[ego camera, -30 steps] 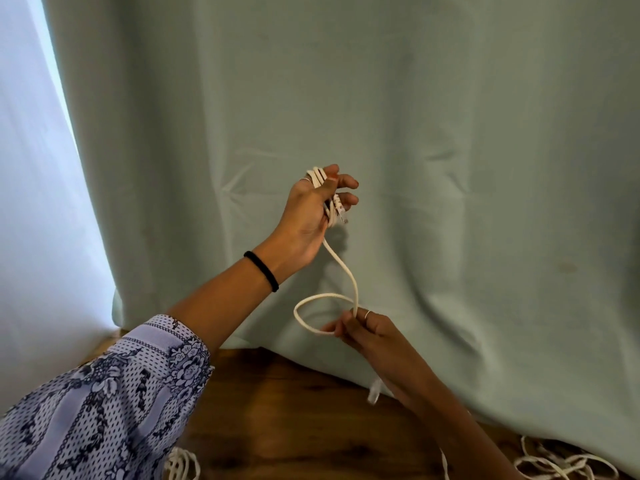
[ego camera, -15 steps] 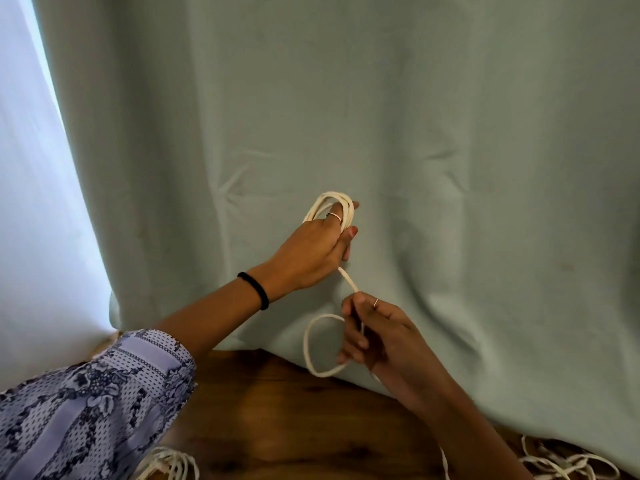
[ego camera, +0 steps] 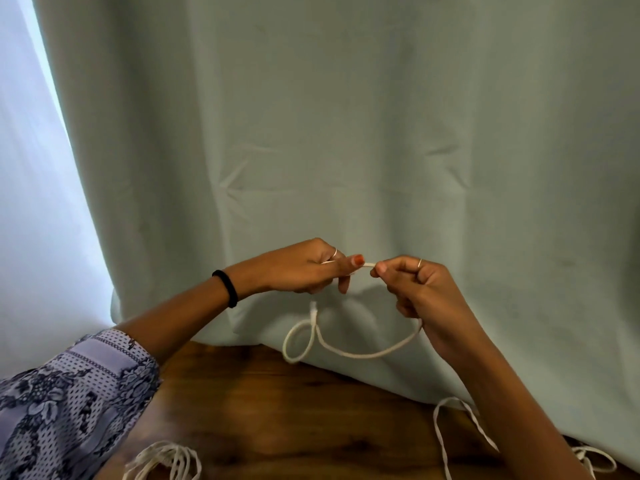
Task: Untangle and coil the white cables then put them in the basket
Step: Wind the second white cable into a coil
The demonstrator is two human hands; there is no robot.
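Two hands in the air near a curtain, left hand and right hand both pinching a white cable, its loop hanging above the counter, more cables cut off at the bottom edge.

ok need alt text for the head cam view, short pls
Two hands held up before a pale green curtain pinch a short stretch of white cable between them, left hand and right hand close together. The rest of the cable hangs below in a loop above a wooden table, where more white cables lie.
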